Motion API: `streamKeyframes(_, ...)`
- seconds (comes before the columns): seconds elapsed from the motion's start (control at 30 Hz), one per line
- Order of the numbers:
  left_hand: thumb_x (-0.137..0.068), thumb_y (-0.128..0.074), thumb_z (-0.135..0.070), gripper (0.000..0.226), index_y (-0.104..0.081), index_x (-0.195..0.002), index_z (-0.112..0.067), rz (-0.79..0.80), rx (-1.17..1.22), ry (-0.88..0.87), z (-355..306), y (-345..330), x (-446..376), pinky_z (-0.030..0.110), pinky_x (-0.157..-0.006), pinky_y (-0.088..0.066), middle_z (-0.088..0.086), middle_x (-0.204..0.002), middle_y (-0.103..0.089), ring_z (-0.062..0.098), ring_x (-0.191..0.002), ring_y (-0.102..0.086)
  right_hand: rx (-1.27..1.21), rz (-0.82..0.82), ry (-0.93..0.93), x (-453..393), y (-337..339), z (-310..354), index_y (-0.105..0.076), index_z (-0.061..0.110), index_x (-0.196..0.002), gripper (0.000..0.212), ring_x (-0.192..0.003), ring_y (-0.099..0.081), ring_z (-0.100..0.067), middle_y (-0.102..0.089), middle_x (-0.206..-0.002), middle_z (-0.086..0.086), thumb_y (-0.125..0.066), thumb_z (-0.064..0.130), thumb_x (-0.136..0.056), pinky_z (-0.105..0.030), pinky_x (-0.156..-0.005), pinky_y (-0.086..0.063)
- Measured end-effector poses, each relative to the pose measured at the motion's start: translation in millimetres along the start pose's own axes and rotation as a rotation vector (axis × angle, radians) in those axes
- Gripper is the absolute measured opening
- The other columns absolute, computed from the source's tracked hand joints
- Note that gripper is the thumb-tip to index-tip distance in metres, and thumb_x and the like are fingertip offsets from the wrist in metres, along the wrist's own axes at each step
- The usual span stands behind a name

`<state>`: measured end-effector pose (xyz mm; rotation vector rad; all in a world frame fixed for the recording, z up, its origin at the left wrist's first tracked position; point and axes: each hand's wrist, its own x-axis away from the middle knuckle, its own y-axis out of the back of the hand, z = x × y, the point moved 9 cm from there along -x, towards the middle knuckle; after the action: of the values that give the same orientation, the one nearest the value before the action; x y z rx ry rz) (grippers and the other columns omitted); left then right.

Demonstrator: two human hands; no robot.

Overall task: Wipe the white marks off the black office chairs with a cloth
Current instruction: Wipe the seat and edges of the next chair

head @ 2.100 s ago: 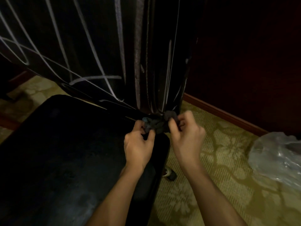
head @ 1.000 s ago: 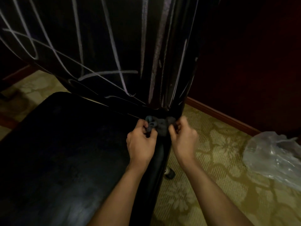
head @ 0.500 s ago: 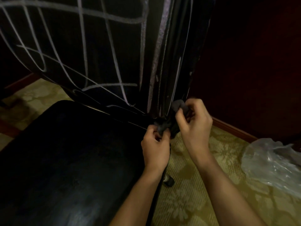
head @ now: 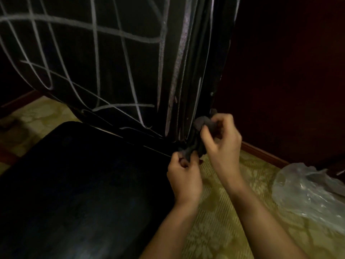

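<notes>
A black office chair fills the left of the view; its backrest (head: 115,68) is criss-crossed with white lines and its seat (head: 78,193) looks plain black. A dark grey cloth (head: 200,142) is stretched between both hands at the backrest's lower right corner. My left hand (head: 183,176) pinches the cloth's lower end just past the seat's right edge. My right hand (head: 222,141) grips the upper end, bunched against the backrest's side edge. Most of the cloth is hidden by my fingers.
Patterned yellow-green carpet (head: 233,212) covers the floor to the right. A crumpled clear plastic bag (head: 308,193) lies at the right edge. A dark red wall (head: 289,71) with a wooden skirting board (head: 265,154) stands behind the chair.
Both hands and the cloth have shifted right along the bottom of the backrest. My right hand has risen above my left, pulling the cloth upright against the side edge.
</notes>
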<state>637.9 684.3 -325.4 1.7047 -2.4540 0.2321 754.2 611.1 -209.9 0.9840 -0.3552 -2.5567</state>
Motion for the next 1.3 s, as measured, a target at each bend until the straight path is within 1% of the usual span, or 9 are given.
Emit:
streamKeyframes(0.13, -0.091, -0.071, -0.018, 0.01, -0.063, -0.085, -0.015, -0.066, 0.098, 0.183, 34.2, -4.7, 4.1, 0.038, -0.065, -0.049, -0.007, -0.062, -0.058, 0.018, -0.065, -0.057, 0.022, 0.067, -0.016, 10.6, -5.0, -13.4, -0.05, 0.022, -0.094, 0.021, -0.071, -0.051, -0.001, -0.051, -0.084, 0.015, -0.067, 0.014, -0.086, -0.012, -0.062, -0.036)
streamKeyframes(0.23, -0.092, -0.071, -0.021, 0.021, -0.057, -0.077, -0.015, -0.057, 0.144, 0.09, 9.7, -15.7, 2.9, 0.036, -0.059, -0.046, -0.005, -0.058, -0.052, 0.016, -0.058, -0.052, 0.035, 0.059, 0.093, -17.1, 8.9, 17.6, -0.057, 0.009, -0.091, 0.015, -0.069, -0.05, -0.001, -0.053, -0.083, 0.008, -0.071, 0.008, -0.085, -0.012, -0.061, -0.037)
streamKeyframes(0.4, -0.094, -0.068, -0.018, 0.025, -0.054, -0.076, -0.009, -0.032, 0.357, 0.082, -26.0, -39.1, 15.0, 0.024, -0.045, -0.039, -0.01, -0.047, -0.047, 0.008, -0.044, -0.042, 0.011, 0.054, 0.194, -54.3, 21.2, 51.8, -0.056, 0.01, -0.093, 0.015, -0.068, -0.052, -0.008, -0.055, -0.083, 0.002, -0.07, 0.007, -0.087, -0.016, -0.06, -0.038)
streamKeyframes(0.57, -0.095, -0.067, -0.021, 0.004, -0.065, -0.092, -0.022, -0.084, 0.067, -0.166, -22.0, -19.2, 14.8, 0.027, -0.068, -0.054, -0.006, -0.077, -0.071, 0.005, -0.071, -0.068, -0.068, 0.048, 0.069, -23.0, 2.5, 8.0, -0.049, 0.025, -0.1, 0.019, -0.071, -0.052, -0.004, -0.052, -0.085, 0.009, -0.064, 0.023, -0.089, -0.017, -0.062, -0.039)
streamKeyframes(0.7, -0.091, -0.069, -0.023, 0.01, -0.061, -0.092, -0.029, -0.044, -0.234, -0.307, -23.2, -9.4, 25.6, 0.032, -0.07, -0.057, -0.01, -0.082, -0.069, 0.006, -0.076, -0.067, -0.001, 0.09, 0.06, -10.3, -3.2, -8.0, -0.054, 0.02, -0.1, 0.016, -0.072, -0.054, -0.004, -0.055, -0.087, 0.009, -0.063, 0.027, -0.089, -0.02, -0.061, -0.043)
streamKeyframes(0.83, -0.091, -0.071, -0.022, 0.009, -0.063, -0.089, -0.027, -0.069, -0.115, -0.426, -78.1, -13.2, 34.0, 0.022, -0.066, -0.054, -0.013, -0.078, -0.07, 0.001, -0.075, -0.068, 0.014, 0.004, 0.215, -52.4, 24.0, 43.1, -0.059, 0.007, -0.097, 0.015, -0.073, -0.055, -0.005, -0.06, -0.087, -0.003, -0.07, 0.013, -0.089, -0.014, -0.064, -0.043)
streamKeyframes(0.93, -0.093, -0.069, -0.021, 0.01, -0.063, -0.084, -0.02, -0.042, 0.028, -0.444, -117.6, -24.3, 34.4, 0.019, -0.06, -0.052, -0.007, -0.073, -0.07, 0.006, -0.068, -0.068, 0.009, -0.015, 0.26, -88.5, 34.4, 74.1, -0.057, 0.007, -0.096, 0.017, -0.068, -0.056, -0.013, -0.059, -0.082, -0.004, -0.069, 0.017, -0.089, -0.025, -0.058, -0.046)
streamKeyframes(1.1, -0.093, -0.068, -0.023, 0.007, -0.066, -0.087, -0.023, -0.013, 0.102, -0.262, -98.8, -26.9, 37.3, 0.031, -0.054, -0.055, -0.004, -0.075, -0.071, 0.009, -0.064, -0.068, -0.145, 0.043, 0.113, -78.4, 15.8, 41.8, -0.049, 0.016, -0.105, 0.027, -0.078, -0.062, -0.011, -0.061, -0.091, -0.003, -0.067, 0.027, -0.088, -0.028, -0.065, -0.051)
streamKeyframes(1.3, -0.095, -0.067, -0.021, 0.006, -0.066, -0.091, -0.017, -0.068, 0.121, -0.125, -71.4, -18.1, 21.7, 0.021, -0.047, -0.048, 0.004, -0.076, -0.072, 0.012, -0.061, -0.067, -0.379, 0.158, -0.065, -63.3, -7.7, 9.5, -0.052, 0.017, -0.113, 0.032, -0.099, -0.067, -0.011, -0.064, -0.107, 0.0, -0.066, 0.029, -0.088, -0.025, -0.079, -0.055)
